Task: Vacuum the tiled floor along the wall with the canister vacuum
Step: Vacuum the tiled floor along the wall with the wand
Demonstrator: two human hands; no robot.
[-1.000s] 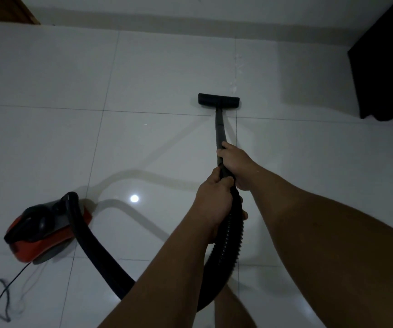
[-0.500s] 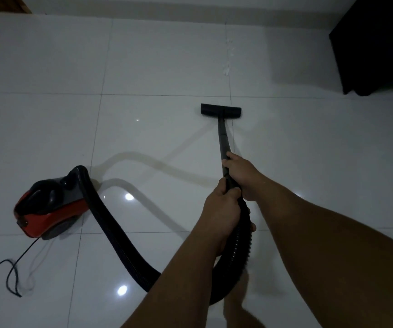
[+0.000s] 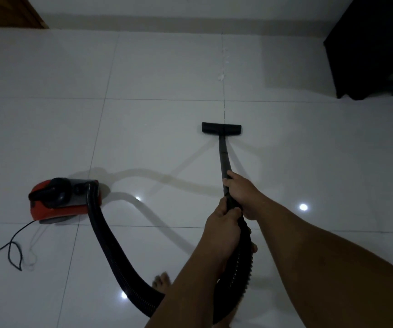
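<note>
A red and black canister vacuum (image 3: 59,201) sits on the white tiled floor (image 3: 157,74) at the left. Its black ribbed hose (image 3: 110,252) curves down and right, passing under my arms. The black wand (image 3: 223,159) runs from my hands up to the flat floor nozzle (image 3: 221,128), which rests on the tile. My right hand (image 3: 242,192) grips the wand higher up. Just below it, my left hand (image 3: 223,229) holds the hose handle. White debris (image 3: 221,76) lies on a tile seam beyond the nozzle, nearer the wall (image 3: 167,10).
A dark piece of furniture (image 3: 375,48) stands at the upper right against the wall. A wooden edge (image 3: 8,10) shows at the top left. The black power cord (image 3: 13,247) loops on the floor left of the canister. My bare foot (image 3: 161,281) shows beside the hose.
The nozzle has been drawn back toward me, away from the wall and the debris. The canister has slid along the floor relative to me. Both hands keep their grip.
</note>
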